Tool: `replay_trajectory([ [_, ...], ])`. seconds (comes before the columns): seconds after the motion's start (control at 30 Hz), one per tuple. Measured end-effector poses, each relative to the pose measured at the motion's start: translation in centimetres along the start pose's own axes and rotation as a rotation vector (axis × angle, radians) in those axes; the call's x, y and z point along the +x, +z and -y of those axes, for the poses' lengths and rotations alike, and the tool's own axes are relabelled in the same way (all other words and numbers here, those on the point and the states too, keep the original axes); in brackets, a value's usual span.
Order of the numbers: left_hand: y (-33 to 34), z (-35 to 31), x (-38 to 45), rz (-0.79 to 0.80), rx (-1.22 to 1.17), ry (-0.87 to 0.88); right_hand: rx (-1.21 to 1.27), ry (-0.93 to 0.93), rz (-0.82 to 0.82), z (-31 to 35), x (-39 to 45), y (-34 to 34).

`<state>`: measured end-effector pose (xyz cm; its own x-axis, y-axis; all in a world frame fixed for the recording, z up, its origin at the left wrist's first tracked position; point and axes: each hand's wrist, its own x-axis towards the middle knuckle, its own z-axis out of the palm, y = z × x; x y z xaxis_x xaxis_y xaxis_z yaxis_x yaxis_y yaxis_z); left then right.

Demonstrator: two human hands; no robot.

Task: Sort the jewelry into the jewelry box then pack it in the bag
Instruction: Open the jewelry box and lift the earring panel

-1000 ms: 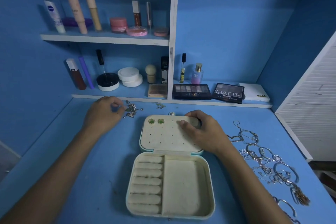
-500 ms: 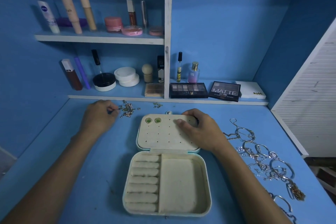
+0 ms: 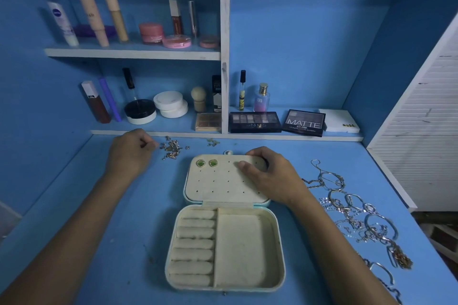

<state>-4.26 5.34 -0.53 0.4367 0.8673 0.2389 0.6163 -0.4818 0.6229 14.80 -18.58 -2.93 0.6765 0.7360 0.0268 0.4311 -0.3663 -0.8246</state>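
The cream jewelry box (image 3: 247,285) lies open on the blue table, with ring rolls on the left and a bare compartment on the right. Its lid (image 3: 223,186) lies flat behind it with two green stud earrings (image 3: 207,163) pinned at the top left. My right hand (image 3: 270,176) grips the lid's far right corner, thumb on the pad. My left hand (image 3: 130,151) sits left of a pile of small earrings (image 3: 172,148), fingertips pinched on what looks like one small piece. Silver bracelets and chains (image 3: 352,208) lie to the right.
A low shelf (image 3: 158,132) right behind the earring pile carries cosmetics and eyeshadow palettes (image 3: 254,122). Tubes and jars stand on an upper shelf (image 3: 131,53). A white louvered door (image 3: 421,131) borders the table's right side. A few pale earrings (image 3: 213,142) lie near the shelf edge.
My left hand has drawn slightly left, away from the earring pile, fingertips still pinched. My right hand stays on the lid. The camera shifted a little.
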Motion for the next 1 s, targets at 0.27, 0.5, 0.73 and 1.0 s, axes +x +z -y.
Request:
replay_trajectory([
  [0.27,0.4,-3.5,-1.7,-0.072,-0.215,0.195,0.011,0.006,-0.002,-0.1,0.0,0.1],
  [0.5,1.6,-5.0,-3.8,0.018,-0.375,0.222,0.022,0.021,-0.002,-0.1,0.0,0.1],
  [0.73,2.3,-5.5,-5.3,0.054,-0.412,0.203,0.026,0.024,-0.003,0.0,0.0,0.0],
  [1.0,2.3,-5.5,-6.0,0.085,-0.519,0.16,0.03,0.018,-0.003,0.0,-0.1,0.0],
])
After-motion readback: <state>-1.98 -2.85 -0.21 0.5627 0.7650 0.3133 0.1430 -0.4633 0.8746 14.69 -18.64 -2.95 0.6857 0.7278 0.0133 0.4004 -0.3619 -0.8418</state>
